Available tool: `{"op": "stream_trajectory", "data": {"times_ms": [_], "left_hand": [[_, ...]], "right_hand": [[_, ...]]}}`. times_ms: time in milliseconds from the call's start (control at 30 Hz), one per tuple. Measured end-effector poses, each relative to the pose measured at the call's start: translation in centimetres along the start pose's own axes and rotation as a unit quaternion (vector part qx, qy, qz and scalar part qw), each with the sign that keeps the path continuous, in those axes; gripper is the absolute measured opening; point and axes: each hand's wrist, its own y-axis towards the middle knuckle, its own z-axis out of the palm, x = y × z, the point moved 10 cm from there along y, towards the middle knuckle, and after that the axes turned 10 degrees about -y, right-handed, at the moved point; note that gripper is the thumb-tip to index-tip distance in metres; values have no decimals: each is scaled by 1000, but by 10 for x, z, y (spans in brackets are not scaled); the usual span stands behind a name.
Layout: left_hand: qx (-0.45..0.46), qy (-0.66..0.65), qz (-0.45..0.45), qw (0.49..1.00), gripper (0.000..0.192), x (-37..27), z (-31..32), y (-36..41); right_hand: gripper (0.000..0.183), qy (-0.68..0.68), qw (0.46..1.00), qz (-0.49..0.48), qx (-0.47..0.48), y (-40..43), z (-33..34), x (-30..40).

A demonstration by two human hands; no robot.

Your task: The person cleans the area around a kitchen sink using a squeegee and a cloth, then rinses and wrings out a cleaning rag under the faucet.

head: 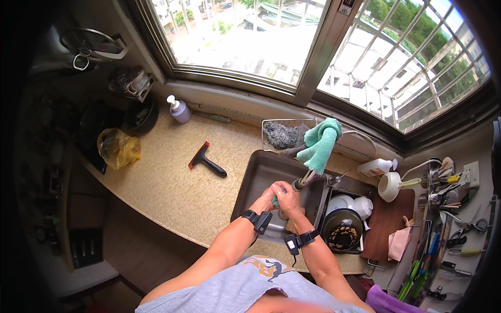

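Over the left basin of a dark sink (pixel 256 172), my left hand (pixel 266 200) and my right hand (pixel 289 198) are pressed together around a teal cloth (pixel 276 201). Only a little of the cloth shows between my fingers. Just beyond my right hand is the end of the faucet (pixel 300 184), and a mint-green towel (pixel 321 145) is draped over its neck. Whether water is running, I cannot tell. Partly hidden behind my right forearm, a brownish piece, perhaps a sponge (pixel 291 226), lies in the basin near the drain.
On the speckled counter (pixel 164 168) lie a black-and-red squeegee (pixel 205 159), a pump bottle (pixel 180 111) and a yellow plastic bag (pixel 118 149). A wire basket (pixel 270 148) holds scouring pads behind the sink. Dishes with a dark lid (pixel 341 231) fill the right basin, beside a cutting board (pixel 381 223).
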Motion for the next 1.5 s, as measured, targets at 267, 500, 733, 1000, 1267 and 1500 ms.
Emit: {"op": "stream_trajectory", "data": {"times_ms": [267, 500, 733, 1000, 1267, 1500], "left_hand": [[-228, 2, 82, 970, 41, 7, -17, -16], [-206, 50, 130, 968, 45, -2, 13, -19], [-275, 118, 118, 947, 51, -1, 0, -22], [-151, 624, 244, 726, 32, -41, 66, -22], [-94, 721, 222, 649, 24, -26, 102, -21], [-40, 878, 195, 436, 32, -4, 115, -21]], "right_hand": [[37, -173, 983, -63, -4, 15, 21, -15], [44, -128, 991, 46, 2, 35, 13, -68], [37, -121, 989, 79, -35, 17, 5, -71], [37, -136, 985, 37, 104, 30, -35, -96], [25, -48, 983, 112, 139, 1, -51, -102], [24, 57, 996, 55, 41, -2, -68, -114]]}}
